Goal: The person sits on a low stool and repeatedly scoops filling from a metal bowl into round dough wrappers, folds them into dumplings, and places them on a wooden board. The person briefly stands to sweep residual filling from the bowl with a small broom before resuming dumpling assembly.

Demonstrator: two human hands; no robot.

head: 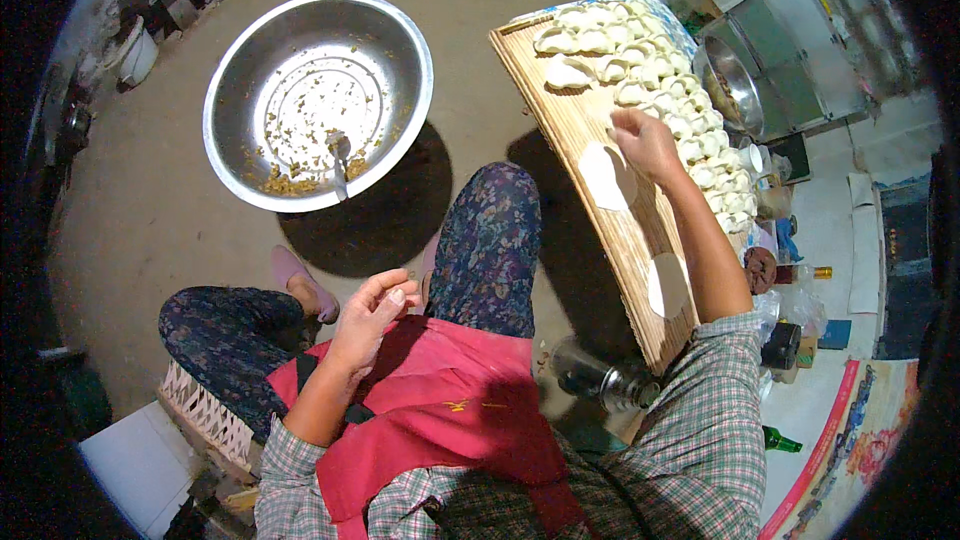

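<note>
My left hand (375, 315) hovers over my lap, its fingers loosely curled and nothing visible in them. To the right, my right hand (646, 144) is low over a wooden board (517, 67), fingers bent inward; whether they pinch anything is hidden. Just beside it lies a round dough wrapper (606, 176), partly in the hand's shadow. A second wrapper (667, 285) is nearer to me, by my forearm. Rows of folded dumplings (660, 75) cover the board's far and right side. One dumpling (568, 73) sits at the left end of its row.
A wide metal basin (225, 135) with scraps of filling and a spoon (339, 165) stands ahead to the left. A glass jar (577, 371) is on the floor by the board's near end. Past the dumplings are a metal bowl (739, 82) and a bottle (802, 274).
</note>
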